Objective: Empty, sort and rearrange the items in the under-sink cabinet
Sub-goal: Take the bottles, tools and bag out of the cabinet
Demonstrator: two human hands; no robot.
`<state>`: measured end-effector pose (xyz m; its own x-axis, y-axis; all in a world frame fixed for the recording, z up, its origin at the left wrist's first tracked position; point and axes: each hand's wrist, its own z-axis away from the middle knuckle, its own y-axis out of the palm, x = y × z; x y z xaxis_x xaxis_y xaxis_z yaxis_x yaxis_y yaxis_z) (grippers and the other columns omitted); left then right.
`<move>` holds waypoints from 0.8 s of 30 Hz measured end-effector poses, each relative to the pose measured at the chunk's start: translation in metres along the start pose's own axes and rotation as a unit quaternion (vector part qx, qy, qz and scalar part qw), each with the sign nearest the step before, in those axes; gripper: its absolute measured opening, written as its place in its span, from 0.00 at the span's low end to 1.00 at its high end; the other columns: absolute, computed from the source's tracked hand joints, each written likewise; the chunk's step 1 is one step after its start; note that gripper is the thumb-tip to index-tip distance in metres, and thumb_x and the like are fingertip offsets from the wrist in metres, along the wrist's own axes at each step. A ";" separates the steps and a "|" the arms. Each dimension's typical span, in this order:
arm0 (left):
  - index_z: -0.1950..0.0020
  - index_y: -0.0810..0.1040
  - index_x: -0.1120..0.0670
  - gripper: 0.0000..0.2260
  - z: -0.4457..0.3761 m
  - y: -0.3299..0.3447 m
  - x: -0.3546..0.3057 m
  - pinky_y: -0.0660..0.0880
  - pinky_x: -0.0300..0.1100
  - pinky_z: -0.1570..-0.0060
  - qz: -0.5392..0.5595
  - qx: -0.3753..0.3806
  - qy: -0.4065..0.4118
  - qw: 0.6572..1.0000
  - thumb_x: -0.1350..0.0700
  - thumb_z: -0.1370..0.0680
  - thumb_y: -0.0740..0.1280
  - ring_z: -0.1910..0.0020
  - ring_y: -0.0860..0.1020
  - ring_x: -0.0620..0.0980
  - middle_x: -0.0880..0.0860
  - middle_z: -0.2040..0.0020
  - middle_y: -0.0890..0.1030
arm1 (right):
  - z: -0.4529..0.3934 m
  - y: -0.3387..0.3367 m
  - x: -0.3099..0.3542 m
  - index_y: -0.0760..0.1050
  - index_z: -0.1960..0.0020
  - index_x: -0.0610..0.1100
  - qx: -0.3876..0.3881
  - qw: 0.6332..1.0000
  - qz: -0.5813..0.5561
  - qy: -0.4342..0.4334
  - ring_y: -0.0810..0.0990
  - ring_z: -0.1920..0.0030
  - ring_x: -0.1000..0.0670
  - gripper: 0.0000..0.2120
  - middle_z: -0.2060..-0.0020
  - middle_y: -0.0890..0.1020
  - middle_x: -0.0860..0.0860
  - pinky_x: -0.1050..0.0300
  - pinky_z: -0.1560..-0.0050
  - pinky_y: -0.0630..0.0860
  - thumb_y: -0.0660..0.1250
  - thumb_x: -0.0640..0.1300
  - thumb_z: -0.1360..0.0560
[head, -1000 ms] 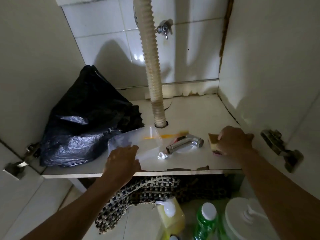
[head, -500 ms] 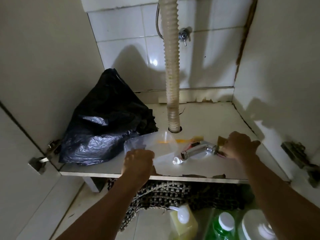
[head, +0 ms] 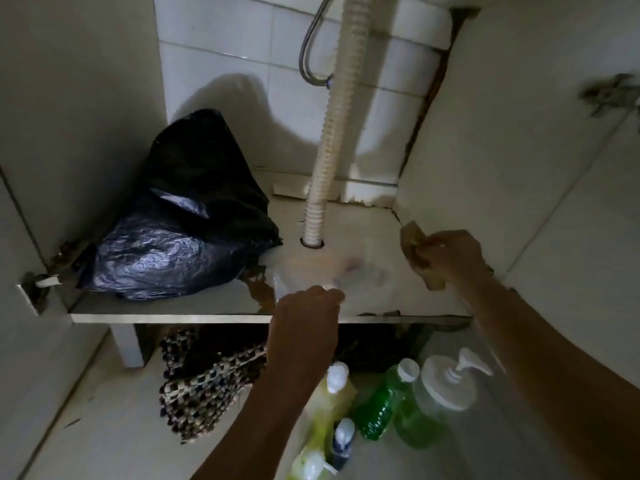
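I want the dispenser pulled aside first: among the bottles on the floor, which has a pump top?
The wide clear jar of green liquid, furthest right, with a white lid and pump spout. The slim green bottle and yellow bottle to its left have plain caps.

Left hand (head: 304,306) is gripping a clear plastic bag (head: 332,271), blurred, at the cabinet floor's (head: 173,306) front edge. Right hand (head: 450,254) is holding a sponge (head: 415,244) at 3 o'clock, above the floor. Black bag (head: 180,223) is sitting at 9 o'clock. Drain hose (head: 329,133) is running down at 12. Bottles (head: 381,403) are standing at 6, beside a woven mat (head: 204,382).
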<state>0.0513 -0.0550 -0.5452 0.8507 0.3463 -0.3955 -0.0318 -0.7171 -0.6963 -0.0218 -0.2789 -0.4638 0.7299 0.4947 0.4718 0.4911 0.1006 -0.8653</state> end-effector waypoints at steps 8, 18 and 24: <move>0.46 0.82 0.50 0.12 0.016 -0.017 -0.033 0.77 0.44 0.56 0.056 0.132 0.060 0.988 0.60 0.24 0.61 0.52 0.81 0.52 0.51 0.53 0.83 | 0.060 -0.077 0.002 0.82 0.46 0.39 -0.019 0.986 -0.167 0.003 0.76 0.56 0.51 0.12 0.53 0.82 0.46 0.61 0.57 0.70 0.72 0.42 0.28; 0.41 0.79 0.46 0.11 0.084 -0.018 -0.087 0.74 0.44 0.42 0.016 0.315 0.051 0.948 0.53 0.21 0.61 0.41 0.76 0.50 0.47 0.42 0.81 | 0.082 -0.036 -0.033 0.84 0.49 0.42 0.134 0.984 -0.086 -0.083 0.78 0.54 0.50 0.09 0.57 0.82 0.48 0.59 0.57 0.74 0.72 0.42 0.29; 0.41 0.79 0.46 0.11 0.122 -0.010 -0.117 0.71 0.40 0.47 0.022 0.401 0.055 0.914 0.53 0.20 0.61 0.42 0.76 0.46 0.46 0.42 0.81 | 0.102 -0.005 -0.056 0.83 0.52 0.38 0.315 0.943 0.036 -0.097 0.79 0.66 0.51 0.10 0.61 0.84 0.44 0.54 0.59 0.79 0.72 0.42 0.31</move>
<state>-0.1122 -0.0143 -0.5650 0.8851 0.2339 -0.4024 -0.4046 -0.0407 -0.9136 -0.1141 -0.2193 -0.5031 0.6206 0.6620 0.4203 0.0182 0.5236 -0.8517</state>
